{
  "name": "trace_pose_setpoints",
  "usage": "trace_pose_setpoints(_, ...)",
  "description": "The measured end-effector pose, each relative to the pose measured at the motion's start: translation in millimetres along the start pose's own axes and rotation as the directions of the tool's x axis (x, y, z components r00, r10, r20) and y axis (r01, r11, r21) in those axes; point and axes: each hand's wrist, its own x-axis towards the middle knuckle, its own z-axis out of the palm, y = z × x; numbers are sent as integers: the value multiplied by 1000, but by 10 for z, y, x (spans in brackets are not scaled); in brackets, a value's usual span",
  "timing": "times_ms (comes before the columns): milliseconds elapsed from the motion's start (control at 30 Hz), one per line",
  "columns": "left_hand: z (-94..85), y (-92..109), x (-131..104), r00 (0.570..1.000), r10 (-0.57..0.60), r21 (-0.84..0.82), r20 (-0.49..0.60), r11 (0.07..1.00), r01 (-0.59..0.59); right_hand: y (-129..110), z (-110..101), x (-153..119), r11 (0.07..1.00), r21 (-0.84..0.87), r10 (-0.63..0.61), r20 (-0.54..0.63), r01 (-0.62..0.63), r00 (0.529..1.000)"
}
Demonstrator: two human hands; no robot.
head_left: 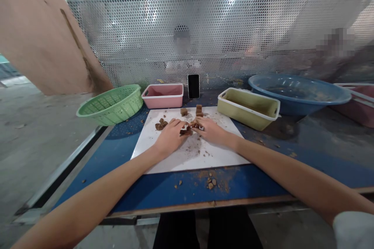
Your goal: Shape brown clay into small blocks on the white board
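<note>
Over the middle of a white board (163, 160), my left hand (172, 136) is closed on a brown lump (186, 130). Close beside it on the right, my right hand (209, 129) has its fingers bent round a smaller brown piece (196, 124), partly hidden by the fingers. Dark brown chunks (161, 124) lie left of my left hand. Beyond the hands are a squarish brown block (184, 112) and a small stack of brown blocks (199, 110). Crumbs are scattered on the board below the hands.
Behind the board stand a green basket (117, 105), a pink bin (163, 101), a phone (193, 86), a yellow-green bin (248, 111) and a blue basin (300, 103). Small stones (211, 183) lie near the front edge of the blue table (140, 190). A perforated metal panel (210, 39) rises behind.
</note>
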Motion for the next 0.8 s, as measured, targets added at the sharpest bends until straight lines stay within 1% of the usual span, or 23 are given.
trace_pose_setpoints(167,10,7,-12,1000,-13,-17,25,1000,13,14,24,7,1000,23,15,-7,-15,1000)
trace_pose_setpoints(300,25,6,-15,1000,-30,-25,-8,999,29,-1,22,4,998,52,34,-32,-32,999)
trace_pose_setpoints(433,37,-15,-8,999,-3,-42,-34,999,1,-14,13,9,995,86,47,-41,-43,998)
trace_pose_setpoints(533,38,-21,3,999,-5,-49,-52,999,3,-29,6,17,993,98,64,-42,-60,997)
trace_pose_setpoints(667,21,3,15,999,-19,-58,-48,998,16,-62,-9,22,988,109,118,-58,-111,991)
trace_pose_setpoints(800,19,18,19,998,-46,-60,-46,997,44,-77,-19,18,991,75,111,-57,-107,992)
